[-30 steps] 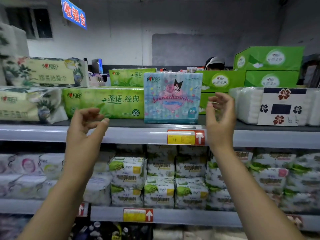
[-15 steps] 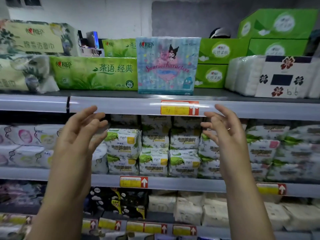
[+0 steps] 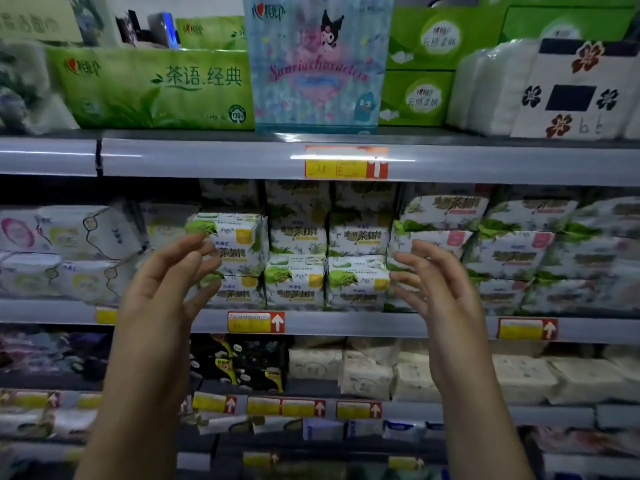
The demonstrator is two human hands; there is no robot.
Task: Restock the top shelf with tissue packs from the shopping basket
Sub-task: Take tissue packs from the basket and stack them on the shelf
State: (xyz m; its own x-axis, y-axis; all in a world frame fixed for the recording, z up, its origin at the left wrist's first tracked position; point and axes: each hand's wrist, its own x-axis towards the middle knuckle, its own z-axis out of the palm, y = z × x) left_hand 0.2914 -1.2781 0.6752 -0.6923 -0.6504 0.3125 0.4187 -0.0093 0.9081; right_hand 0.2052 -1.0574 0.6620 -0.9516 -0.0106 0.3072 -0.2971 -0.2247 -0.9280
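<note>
A light blue tissue pack (image 3: 317,64) with cartoon characters stands upright at the front of the top shelf (image 3: 207,157), between a long green tissue pack (image 3: 156,88) and green boxes (image 3: 415,95). My left hand (image 3: 162,289) and my right hand (image 3: 440,289) hover empty, fingers spread and palms facing each other, well below the top shelf, level with the second shelf's packs. The shopping basket is out of view.
White packs with flower labels (image 3: 561,91) sit at the top shelf's right. The second shelf holds rows of green-and-white packs (image 3: 356,258). Lower shelves carry beige packs (image 3: 519,375) and dark packs (image 3: 242,365). Yellow price tags (image 3: 343,162) line the shelf edges.
Both hands have dropped from beside the blue pack on the top shelf to the second shelf's level, empty. The view has tilted downward.
</note>
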